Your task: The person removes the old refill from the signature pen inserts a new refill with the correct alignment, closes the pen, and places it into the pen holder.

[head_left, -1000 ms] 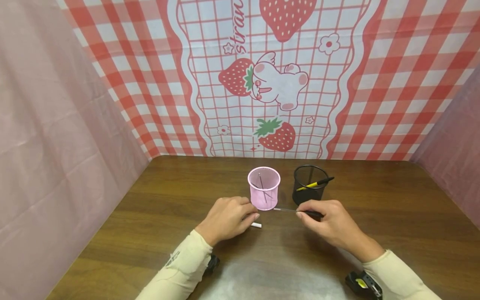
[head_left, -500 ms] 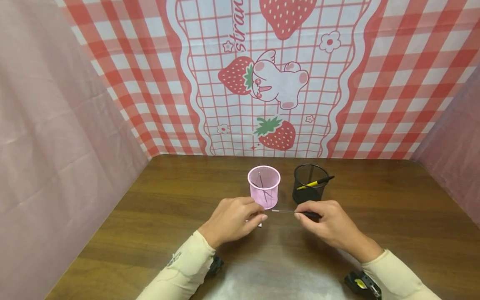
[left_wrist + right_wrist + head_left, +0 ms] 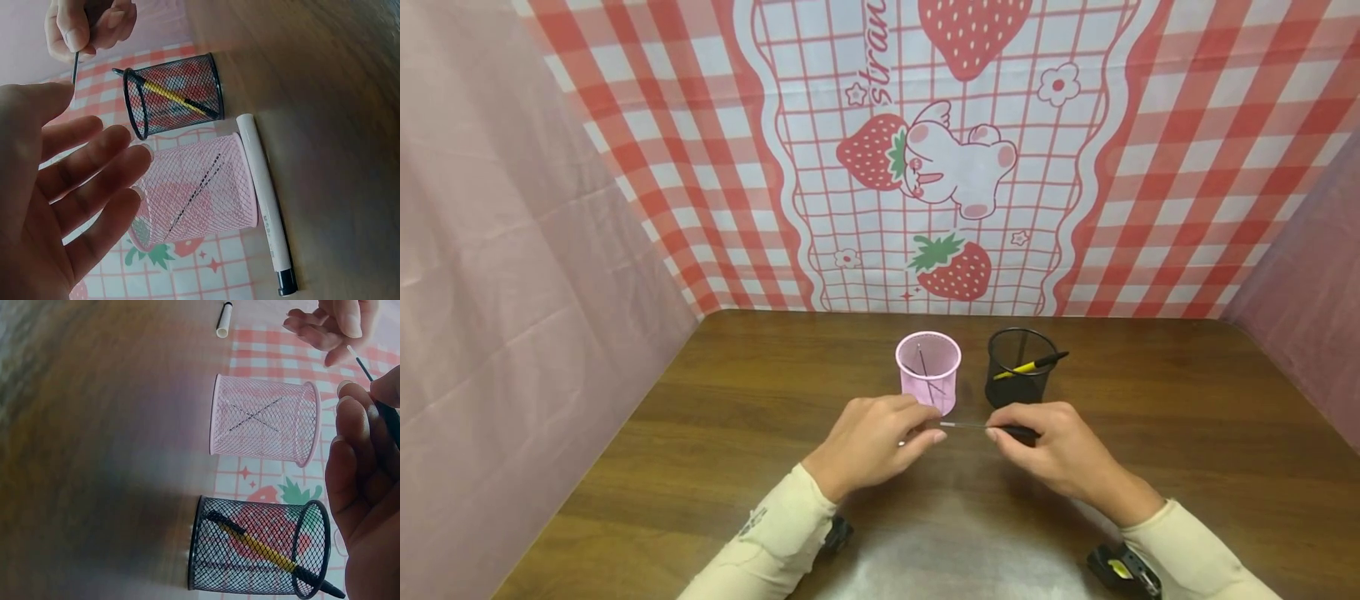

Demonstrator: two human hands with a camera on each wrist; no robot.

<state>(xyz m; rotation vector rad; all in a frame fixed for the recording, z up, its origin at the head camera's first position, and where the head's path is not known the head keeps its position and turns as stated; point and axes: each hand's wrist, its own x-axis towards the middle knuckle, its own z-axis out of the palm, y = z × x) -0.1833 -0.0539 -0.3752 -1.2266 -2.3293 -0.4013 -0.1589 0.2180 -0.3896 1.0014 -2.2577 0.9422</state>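
Note:
My right hand pinches a black pen barrel, from which a thin refill with a pale tip sticks out to the left. At that tip is my left hand, thumb apart and fingers loosely bent, gripping nothing in the left wrist view. Behind it stands a pink mesh pen cup holding two thin dark rods that cross. A white pen tube with a black end lies on the table before this cup, mostly hidden by my left hand in the head view.
To the right of the pink cup stands a black mesh pen cup with a yellow-and-black pen leaning in it. The brown wooden table ends at a strawberry-print cloth. Pink curtains hang at both sides.
My left hand has moved right, up to the refill's tip, and now covers most of the white tube in the head view. The right hand has shifted slightly left with the barrel.

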